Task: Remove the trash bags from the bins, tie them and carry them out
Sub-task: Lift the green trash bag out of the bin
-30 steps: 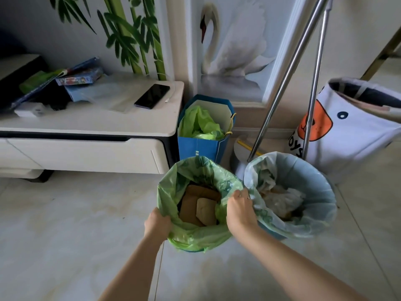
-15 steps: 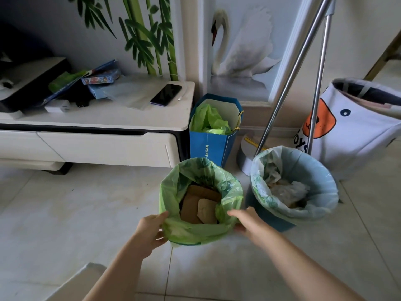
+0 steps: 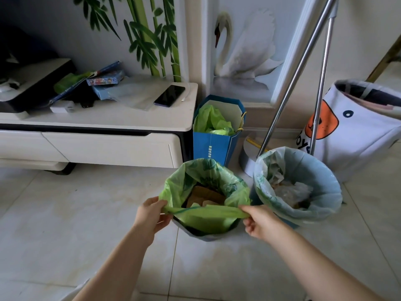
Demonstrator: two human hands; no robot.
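Note:
A green trash bag (image 3: 204,220) lines a small bin (image 3: 208,235) on the tiled floor; brown cardboard pieces (image 3: 206,197) lie inside. My left hand (image 3: 152,215) pinches the bag's near rim at its left end, and my right hand (image 3: 259,220) pinches the same rim at its right end. The near rim is lifted off the bin and stretched taut between both hands. To the right stands a second bin with a pale blue bag (image 3: 321,198) folded over its edge, holding crumpled plastic and paper.
A low white TV cabinet (image 3: 104,144) with a phone (image 3: 169,95) and books stands at the left. A blue paper bag (image 3: 213,146) with green plastic sits behind the bins. Two metal poles (image 3: 303,83) lean at the right, beside a white fabric basket (image 3: 355,131).
Both hands moved from the bin's sides to the front rim of the green bag, took hold of it and pulled it up off the bin's edge. The camera view shifted slightly.

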